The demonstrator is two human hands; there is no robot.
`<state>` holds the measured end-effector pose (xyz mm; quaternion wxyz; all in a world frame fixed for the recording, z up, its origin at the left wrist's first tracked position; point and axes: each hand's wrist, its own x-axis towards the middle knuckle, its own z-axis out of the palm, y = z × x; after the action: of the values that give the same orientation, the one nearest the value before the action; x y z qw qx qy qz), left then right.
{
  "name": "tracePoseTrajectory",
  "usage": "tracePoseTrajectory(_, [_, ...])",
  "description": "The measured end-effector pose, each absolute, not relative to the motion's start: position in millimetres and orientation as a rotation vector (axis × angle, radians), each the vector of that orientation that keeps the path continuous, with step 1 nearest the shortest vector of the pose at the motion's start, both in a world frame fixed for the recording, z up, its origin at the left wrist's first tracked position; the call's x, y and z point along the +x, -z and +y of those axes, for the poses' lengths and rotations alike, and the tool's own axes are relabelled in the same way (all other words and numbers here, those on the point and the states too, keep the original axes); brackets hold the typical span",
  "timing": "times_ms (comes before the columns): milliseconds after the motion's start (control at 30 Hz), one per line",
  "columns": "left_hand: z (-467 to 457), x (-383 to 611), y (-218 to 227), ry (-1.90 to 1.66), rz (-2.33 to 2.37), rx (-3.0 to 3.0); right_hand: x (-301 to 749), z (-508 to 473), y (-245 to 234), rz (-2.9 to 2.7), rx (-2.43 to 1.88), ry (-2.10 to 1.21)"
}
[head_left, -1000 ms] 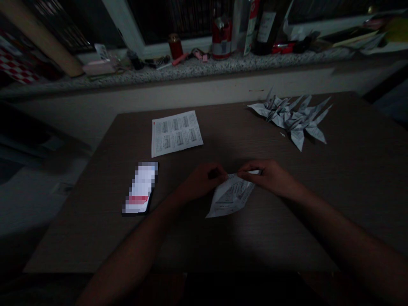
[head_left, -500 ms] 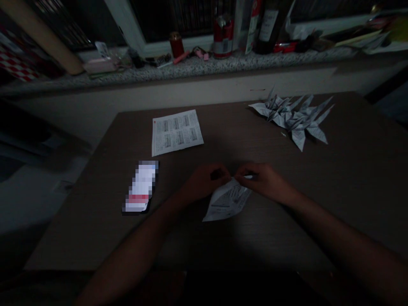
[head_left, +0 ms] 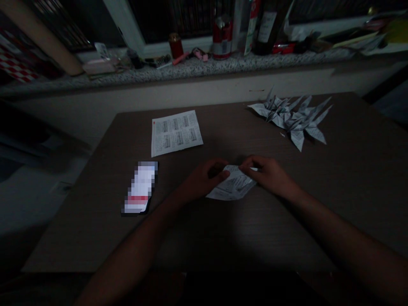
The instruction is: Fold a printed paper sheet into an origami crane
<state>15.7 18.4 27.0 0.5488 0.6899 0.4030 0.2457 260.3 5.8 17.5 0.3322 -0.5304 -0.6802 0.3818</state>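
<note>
A folded piece of printed paper [head_left: 234, 185] is held between my two hands above the brown table [head_left: 204, 238]. My left hand [head_left: 208, 176] pinches its left side, thumb on top and fingers behind. On the right, my right hand [head_left: 264, 172] grips the upper right edge between thumb and fingers. Dim light hides the exact fold lines. Several folded paper cranes [head_left: 295, 117], made of similar printed paper, are bunched together at the table's back right.
A flat printed sheet [head_left: 177, 132] lies at the back left of the table. Nearer me on the left is a phone [head_left: 140, 187] with a lit screen. Behind the table, a granite windowsill [head_left: 191, 68] carries a red can [head_left: 222, 40], a dark bottle [head_left: 267, 29] and small items.
The paper has turned in my hands: its pointed lower left corner has swung up, and it now looks wider and shorter. Both hands have shifted slightly and spread a little apart.
</note>
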Motion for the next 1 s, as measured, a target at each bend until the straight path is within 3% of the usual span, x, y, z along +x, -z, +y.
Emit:
tracePoseTrajectory(267, [25,7,-24,-0.538,1.003,1.625,270,12,-14,-1.699,-1.437,-1.002])
tracePoseTrajectory(667, [24,8,-27,-0.486,1.054,1.810,268,8,-17,-1.804,-1.308,-1.456])
tracePoseTrajectory(1000, [29,4,-29,-0.550,1.076,1.788,267,2,-11,-1.756,-1.299,-1.522])
